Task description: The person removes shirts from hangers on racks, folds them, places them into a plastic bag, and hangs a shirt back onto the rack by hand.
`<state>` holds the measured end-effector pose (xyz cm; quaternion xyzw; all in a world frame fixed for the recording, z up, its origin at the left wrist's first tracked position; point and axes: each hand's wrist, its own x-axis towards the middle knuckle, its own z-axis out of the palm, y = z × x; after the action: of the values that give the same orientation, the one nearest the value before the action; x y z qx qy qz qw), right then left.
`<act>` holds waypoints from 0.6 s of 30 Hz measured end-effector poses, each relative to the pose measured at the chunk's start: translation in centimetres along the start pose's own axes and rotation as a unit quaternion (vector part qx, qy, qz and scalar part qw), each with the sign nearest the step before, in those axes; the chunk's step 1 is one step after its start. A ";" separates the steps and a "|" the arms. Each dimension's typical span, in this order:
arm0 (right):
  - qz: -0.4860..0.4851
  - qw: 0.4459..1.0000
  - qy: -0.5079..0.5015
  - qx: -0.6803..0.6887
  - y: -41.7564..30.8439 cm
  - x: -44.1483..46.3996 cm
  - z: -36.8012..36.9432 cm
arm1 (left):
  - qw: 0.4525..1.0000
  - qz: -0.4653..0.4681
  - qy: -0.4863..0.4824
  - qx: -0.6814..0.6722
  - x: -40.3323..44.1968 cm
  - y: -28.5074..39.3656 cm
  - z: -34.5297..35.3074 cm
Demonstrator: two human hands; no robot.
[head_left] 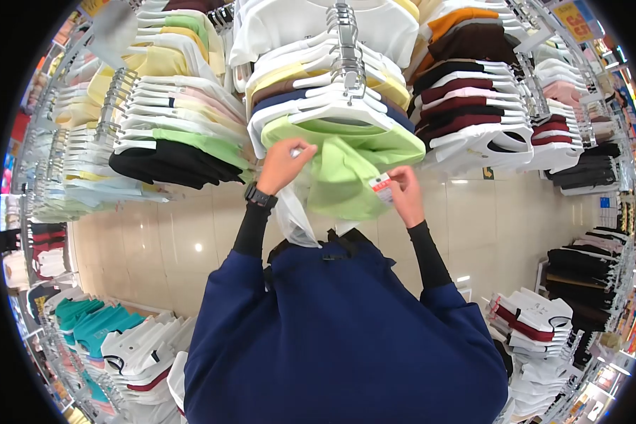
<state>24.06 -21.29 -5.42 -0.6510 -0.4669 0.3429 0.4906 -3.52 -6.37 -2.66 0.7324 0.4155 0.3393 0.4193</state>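
Note:
A light green shirt (pixel 346 198) hangs on a white hanger (pixel 346 113) at the front of the middle rack. My right hand (pixel 407 196) pinches a red and white price tag (pixel 381 187) at the shirt's right side. On the left, my left hand (pixel 284 167) is closed at the shirt's edge, with a small whitish piece showing between thumb and fingers; its kind is unclear. A watch (pixel 260 196) is on my left wrist. Below that hand hangs a thin, whitish, see-through sheet (pixel 295 218), partly hidden by my clothing.
More shirts hang behind the green one on a metal rail (pixel 346 53). Racks of shirts stand left, with a black shirt (pixel 180 162) in front, and right, with a white shirt (pixel 484 147) in front. Lower racks hold teal shirts (pixel 95 325) and white shirts (pixel 537 311). Tiled floor (pixel 148 240) lies between.

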 end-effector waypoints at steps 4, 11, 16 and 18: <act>-0.150 0.945 0.178 -0.231 -1.8 1.0 -1.8 | 0.997 -0.072 0.033 -0.024 -1.3 -0.5 -1.5; -0.232 0.919 0.171 -0.270 -2.8 6.0 -1.3 | 0.986 -0.083 -0.032 -0.143 -0.1 3.9 3.1; -0.193 0.945 0.110 -0.241 -0.8 6.2 -0.6 | 0.946 -0.205 -0.067 -0.240 2.1 5.3 4.8; -0.164 0.955 0.113 -0.222 0.0 5.5 -0.8 | 0.933 -0.231 -0.092 -0.260 2.8 5.4 5.0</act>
<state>26.61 -16.34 -5.15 -0.6923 -0.5731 0.0701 0.4328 3.66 -7.17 0.48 0.5100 0.4301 0.2603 0.6980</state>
